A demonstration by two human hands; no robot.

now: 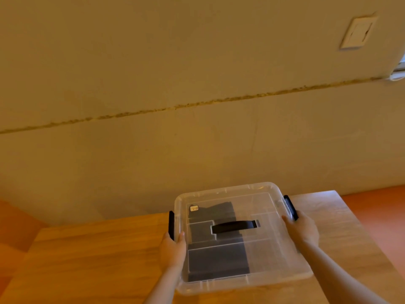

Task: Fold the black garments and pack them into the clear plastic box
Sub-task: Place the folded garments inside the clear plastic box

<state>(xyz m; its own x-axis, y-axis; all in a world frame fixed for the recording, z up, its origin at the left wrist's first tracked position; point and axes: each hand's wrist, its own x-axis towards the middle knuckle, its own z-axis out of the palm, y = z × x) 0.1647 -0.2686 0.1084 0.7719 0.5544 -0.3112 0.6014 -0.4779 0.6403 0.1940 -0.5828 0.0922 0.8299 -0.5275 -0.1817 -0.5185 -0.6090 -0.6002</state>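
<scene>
Gripping the left side of the clear plastic box [282,257], my left hand [173,249] closes its fingers around the edge beside the black latch [171,224]. Folded black garments [217,257] lie inside, under the closed lid with its black handle [234,226]. My right hand [303,229] clasps the right edge. The box rests on the wooden table [98,260].

Garments [219,257] in box [282,260] (on table [98,255])
</scene>
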